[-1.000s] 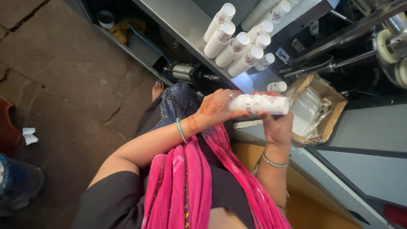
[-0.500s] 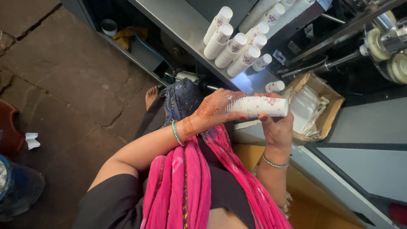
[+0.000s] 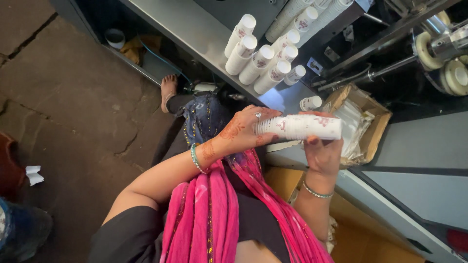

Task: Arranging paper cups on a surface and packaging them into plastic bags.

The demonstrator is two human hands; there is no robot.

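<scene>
Stack of nested paper cups (image 3: 300, 127) held sideways above the lap. Left hand (image 3: 243, 130) clasps its 9 o'clock end, fingers wrapped. Right hand (image 3: 322, 152) grips from 6 o'clock, thumb up its side. Further cup stacks (image 3: 263, 53) lie on the steel counter (image 3: 195, 29) at 11 o'clock; cardboard box (image 3: 363, 122) at 3 o'clock.

Crowded desk, open near edge
Stacked cup rows (image 3: 265, 58) fill the desk's (image 3: 195, 29) far side; a cardboard box (image 3: 363, 124) blocks its right end.
</scene>
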